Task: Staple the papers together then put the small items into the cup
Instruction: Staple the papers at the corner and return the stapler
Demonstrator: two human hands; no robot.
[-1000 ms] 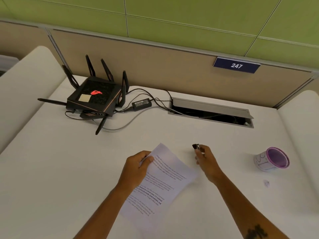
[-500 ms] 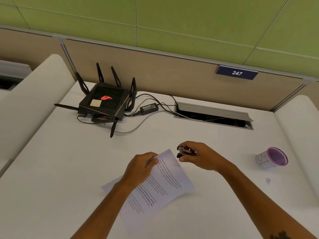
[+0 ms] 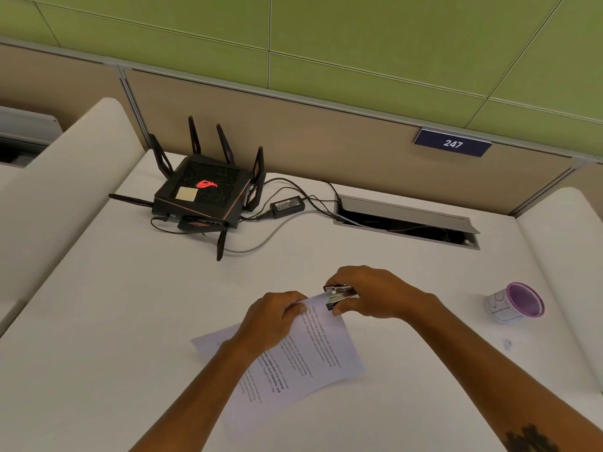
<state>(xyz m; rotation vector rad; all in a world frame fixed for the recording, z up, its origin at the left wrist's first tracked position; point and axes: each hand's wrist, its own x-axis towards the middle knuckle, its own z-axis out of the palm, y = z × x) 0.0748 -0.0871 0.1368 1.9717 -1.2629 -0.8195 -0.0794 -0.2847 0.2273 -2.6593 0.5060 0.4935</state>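
Note:
Printed papers [image 3: 313,357] lie on the white desk [image 3: 130,321] in front of me. My left hand [image 3: 272,318] pinches their top edge. My right hand [image 3: 375,296] grips a small dark stapler [image 3: 339,296] whose jaws sit over the papers' top corner. A purple-rimmed paper cup [image 3: 515,303] lies on its side at the right, its mouth facing me. A small pale item [image 3: 506,344] rests on the desk just in front of the cup.
A black router [image 3: 204,197] with several antennas, its power brick [image 3: 288,205] and cables occupy the far left of the desk. An open cable hatch [image 3: 404,220] sits at the back. White side dividers flank the desk.
My right hand has carried the stapler left and down onto the papers' top corner. The papers have turned a little under my left hand. The view has shifted.

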